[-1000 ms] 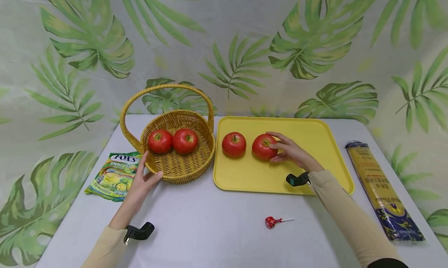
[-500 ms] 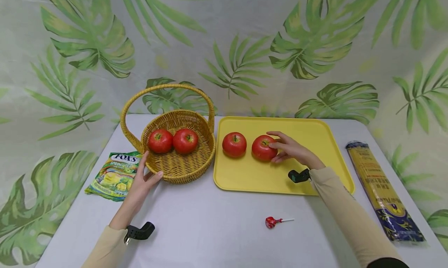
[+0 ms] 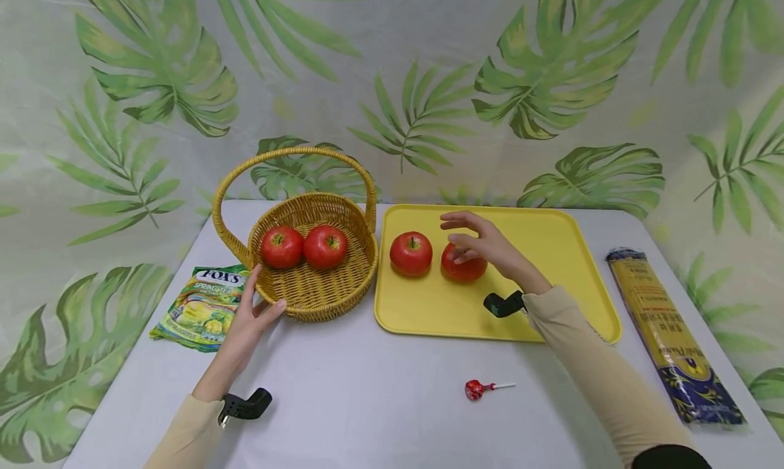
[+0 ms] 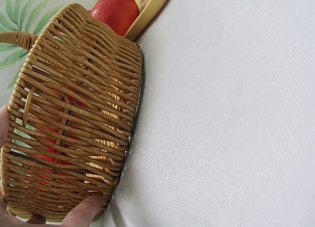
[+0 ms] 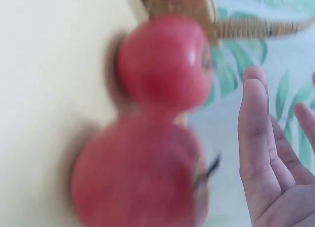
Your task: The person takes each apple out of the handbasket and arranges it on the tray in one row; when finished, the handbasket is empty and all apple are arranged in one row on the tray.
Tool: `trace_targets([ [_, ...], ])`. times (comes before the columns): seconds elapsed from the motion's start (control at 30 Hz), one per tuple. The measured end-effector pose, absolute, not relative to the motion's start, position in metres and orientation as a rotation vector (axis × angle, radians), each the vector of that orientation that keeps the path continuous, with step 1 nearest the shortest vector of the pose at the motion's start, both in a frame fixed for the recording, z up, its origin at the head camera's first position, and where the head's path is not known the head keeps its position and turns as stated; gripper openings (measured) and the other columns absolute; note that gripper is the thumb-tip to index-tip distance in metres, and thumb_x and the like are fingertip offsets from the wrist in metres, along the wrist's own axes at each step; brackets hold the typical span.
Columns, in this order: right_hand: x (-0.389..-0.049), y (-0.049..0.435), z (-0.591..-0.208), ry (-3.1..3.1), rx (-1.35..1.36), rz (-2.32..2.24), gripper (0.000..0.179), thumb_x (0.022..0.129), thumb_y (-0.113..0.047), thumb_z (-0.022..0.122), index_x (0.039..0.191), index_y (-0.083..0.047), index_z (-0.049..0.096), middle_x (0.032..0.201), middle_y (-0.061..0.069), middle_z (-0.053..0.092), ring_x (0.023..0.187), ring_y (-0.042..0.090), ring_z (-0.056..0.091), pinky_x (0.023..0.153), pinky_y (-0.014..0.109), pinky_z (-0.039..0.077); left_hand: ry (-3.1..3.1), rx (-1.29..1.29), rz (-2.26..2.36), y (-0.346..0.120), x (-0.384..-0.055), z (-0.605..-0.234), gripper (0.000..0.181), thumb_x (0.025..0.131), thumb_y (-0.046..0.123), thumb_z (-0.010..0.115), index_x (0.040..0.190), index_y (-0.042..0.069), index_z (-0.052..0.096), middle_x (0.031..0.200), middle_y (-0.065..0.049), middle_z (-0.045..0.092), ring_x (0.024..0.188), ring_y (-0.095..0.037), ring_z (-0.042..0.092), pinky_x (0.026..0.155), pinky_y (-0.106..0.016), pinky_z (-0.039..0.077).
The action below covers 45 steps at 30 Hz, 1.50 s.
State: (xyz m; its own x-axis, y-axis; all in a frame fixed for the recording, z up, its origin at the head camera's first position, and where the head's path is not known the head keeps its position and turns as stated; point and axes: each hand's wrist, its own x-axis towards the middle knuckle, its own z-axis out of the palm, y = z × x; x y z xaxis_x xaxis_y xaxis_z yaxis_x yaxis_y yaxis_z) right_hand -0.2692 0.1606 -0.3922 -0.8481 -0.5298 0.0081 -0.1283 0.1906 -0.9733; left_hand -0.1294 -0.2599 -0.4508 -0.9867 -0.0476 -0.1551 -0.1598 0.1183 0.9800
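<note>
My left hand [image 3: 248, 319] rests against the outer wall of a wicker basket [image 3: 318, 299], fingers and thumb spread along its near left side. In the left wrist view, the thumb [image 4: 84, 212] touches the weave. Two red apples [image 3: 282, 247] sit inside the basket. Two more apples stand on a yellow tray [image 3: 429, 316]: a left apple [image 3: 411, 254] and a right apple [image 3: 462, 265]. Above the right apple hovers my right hand [image 3: 486, 248], partly covering it. The right wrist view shows its fingers [image 5: 255, 133] extended, apart from the apples, with nothing held.
A green candy bag [image 3: 205, 305] lies left of the basket. The lollipop [image 3: 480, 389] is on the white table [image 3: 367, 401] in front of the tray. To the tray's right lies a long noodle packet [image 3: 670, 333]. A leaf-patterned cloth [image 3: 404, 20] hangs behind.
My right hand has come off the right apple, rising and shifting slightly left above it. The apple stays on the tray. The left hand and basket look unmoved.
</note>
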Motion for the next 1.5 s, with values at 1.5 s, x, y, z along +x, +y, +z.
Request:
trace_targets([
  [1.5,-0.288,-0.049,-0.399,1.661,-0.352,-1.568,0.068,0.100,-0.018,0.052,0.153,-0.032,0.013,0.153,0.015,0.022,0.111,0.052,0.051,0.093,0.054,0.044,2.303,-0.244,2.013,-0.259,-0.130,-0.450,0.083,0.097,0.018,0.057,0.154,0.034,-0.002,0.158,-0.003,-0.013,0.140,-0.045,0.008,0.110,-0.055,0.019],
])
